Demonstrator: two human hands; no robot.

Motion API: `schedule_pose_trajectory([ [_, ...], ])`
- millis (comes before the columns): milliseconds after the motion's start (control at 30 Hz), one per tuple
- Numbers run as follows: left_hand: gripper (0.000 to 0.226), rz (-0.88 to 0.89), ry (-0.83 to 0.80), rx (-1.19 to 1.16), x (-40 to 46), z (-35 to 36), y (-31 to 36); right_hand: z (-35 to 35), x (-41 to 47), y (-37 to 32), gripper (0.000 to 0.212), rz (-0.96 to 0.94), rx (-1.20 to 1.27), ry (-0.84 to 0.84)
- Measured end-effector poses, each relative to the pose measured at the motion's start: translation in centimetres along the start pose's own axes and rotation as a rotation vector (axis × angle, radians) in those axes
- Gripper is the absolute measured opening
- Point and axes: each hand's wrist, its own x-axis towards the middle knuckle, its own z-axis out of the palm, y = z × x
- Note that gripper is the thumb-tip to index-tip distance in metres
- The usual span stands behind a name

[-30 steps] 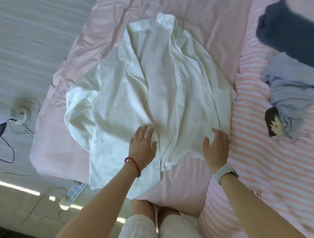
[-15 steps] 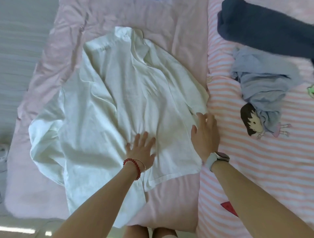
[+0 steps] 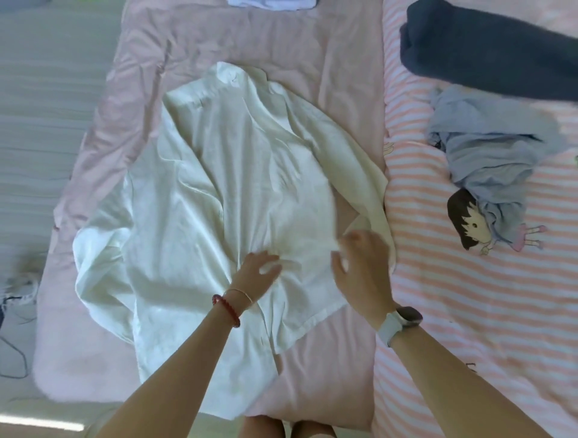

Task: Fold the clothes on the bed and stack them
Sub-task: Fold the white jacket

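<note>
Early in the job. White shirt (image 3: 237, 200) spread rumpled on the pink quilt of the bed (image 3: 328, 62), not yet folded. Left hand (image 3: 255, 275) flat on the cloth, fingers straight; right hand (image 3: 362, 269) blurred at the shirt's right edge, grip impossible to tell. Blue garment (image 3: 488, 147) and dark garment (image 3: 488, 53) lying unfolded on the striped sheet; possibly a small folded pile (image 3: 272, 3) at the top edge.

Blur and frame edges are hiding parts of the scene

The right hand (image 3: 362, 269) is smearing with motion blur, so its fingers' hold on the white shirt (image 3: 237, 200) is not readable. The dark blue garment (image 3: 488, 59) is running off the right edge, and a pale folded item (image 3: 272, 3) is being cut by the top edge.
</note>
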Motion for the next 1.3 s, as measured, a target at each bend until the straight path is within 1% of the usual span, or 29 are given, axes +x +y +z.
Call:
schedule_pose_trajectory([
  [33, 0.029, -0.033, 0.088, -0.232, 0.0, -0.5, 0.5, -0.3, -0.4, -0.5, 0.018, -0.141, 0.110, -0.162],
  [67, 0.024, -0.082, 0.157, -0.412, -0.2, -1.1, 0.9, -0.6, -1.0, -0.9, 0.028, -0.224, 0.173, -0.395],
  [100, 0.021, -0.139, 0.177, -0.538, -0.4, -1.6, 1.2, -0.6, -1.5, -1.2, 0.037, -0.268, 0.135, -0.619],
  [133, 0.023, -0.196, 0.138, -0.639, -0.6, -1.9, 1.3, -0.5, -2.0, -1.3, 0.042, -0.303, 0.024, -0.751],
  [200, 0.032, -0.300, -0.039, -0.801, -1.1, -2.0, 1.2, 0.0, -3.1, -1.0, 0.047, -0.381, -0.180, -0.792],
  [267, 0.037, -0.336, -0.170, -0.817, -1.4, -1.2, 1.3, 0.7, -4.2, -1.4, 0.052, -0.447, -0.290, -0.795],
  [300, 0.036, -0.323, -0.179, -0.777, -1.4, -0.6, 1.6, 0.9, -4.7, -1.9, 0.053, -0.465, -0.293, -0.819],
  [333, 0.034, -0.304, -0.142, -0.725, -1.4, 0.0, 2.0, 1.1, -5.2, -2.4, 0.053, -0.461, -0.246, -0.867],
  [400, 0.029, -0.277, 0.006, -0.664, -1.3, 0.9, 3.0, 1.2, -6.0, -2.9, 0.048, -0.336, -0.027, -0.981],
  [433, 0.027, -0.286, 0.056, -0.714, -1.3, 1.1, 3.3, 1.2, -6.3, -2.6, 0.044, -0.230, 0.099, -0.998],
  [467, 0.026, -0.294, 0.079, -0.829, -1.2, 0.9, 3.4, 1.3, -6.5, -2.1, 0.041, -0.126, 0.195, -0.925],
  [533, 0.024, -0.255, 0.050, -1.109, -1.3, -0.2, 3.6, 1.2, -6.5, -0.6, 0.034, 0.092, 0.267, -0.625],
  [567, 0.025, -0.224, 0.028, -1.200, -1.4, -1.0, 3.4, 1.1, -6.4, 0.0, 0.031, 0.206, 0.277, -0.474],
  [600, 0.026, -0.191, 0.008, -1.260, -1.7, -1.9, 3.0, 1.1, -6.3, 0.4, 0.029, 0.298, 0.291, -0.375],
  [633, 0.027, -0.159, -0.007, -1.295, -1.9, -2.7, 2.5, 1.1, -6.1, 0.7, 0.028, 0.337, 0.284, -0.356],
  [667, 0.028, -0.138, -0.003, -1.311, -2.1, -3.3, 1.8, 1.3, -5.7, 0.8, 0.026, 0.314, 0.241, -0.425],
  [733, 0.024, -0.143, 0.102, -1.255, -2.5, -4.2, 0.4, 2.0, -5.5, 0.2, 0.026, 0.193, 0.152, -0.725],
  [767, 0.019, -0.177, 0.205, -1.123, -2.4, -4.5, -0.4, 2.4, -5.6, -0.3, 0.027, 0.177, 0.175, -0.839],
  [800, 0.015, -0.235, 0.308, -0.922, -2.2, -4.8, -1.2, 2.8, -5.8, -0.6, 0.026, 0.182, 0.218, -0.842],
  [833, 0.015, -0.290, 0.369, -0.726, -1.9, -5.0, -2.1, 3.1, -5.9, -0.8, 0.023, 0.210, 0.251, -0.752],
  [900, 0.029, -0.376, 0.342, -0.480, -1.8, -4.9, -3.7, 3.9, -5.7, -1.0, 0.018, 0.317, 0.297, -0.502],
  [933, 0.032, -0.397, 0.294, -0.411, -2.1, -4.5, -4.1, 4.2, -5.5, -1.2, 0.014, 0.355, 0.328, -0.454],
  [1000, 0.030, -0.413, 0.238, -0.330, -2.8, -3.5, -4.7, 5.0, -5.0, -1.9, 0.015, 0.429, 0.380, -0.533],
  [1033, 0.027, -0.414, 0.233, -0.340, -3.1, -3.0, -5.0, 5.4, -4.8, -2.3, 0.018, 0.498, 0.427, -0.584],
  [1100, 0.019, -0.398, 0.231, -0.474, -4.0, -2.1, -5.1, 5.9, -4.5, -3.3, 0.018, 0.606, 0.561, -0.663],
  [1167, 0.007, -0.365, 0.246, -0.630, -4.8, -1.4, -4.9, 5.5, -4.3, -3.8, 0.021, 0.624, 0.616, -0.658],
  [1200, 0.009, -0.350, 0.267, -0.697, -5.1, -1.1, -4.7, 4.9, -4.2, -3.7, 0.023, 0.632, 0.652, -0.590],
  [1233, 0.012, -0.330, 0.292, -0.777, -5.3, -0.7, -4.4, 3.9, -4.2, -3.4, 0.022, 0.632, 0.696, -0.480],
  [1300, 0.015, -0.287, 0.326, -0.895, -5.8, -0.1, -3.2, 1.3, -4.4, -2.0, 0.019, 0.621, 0.678, -0.254],
])
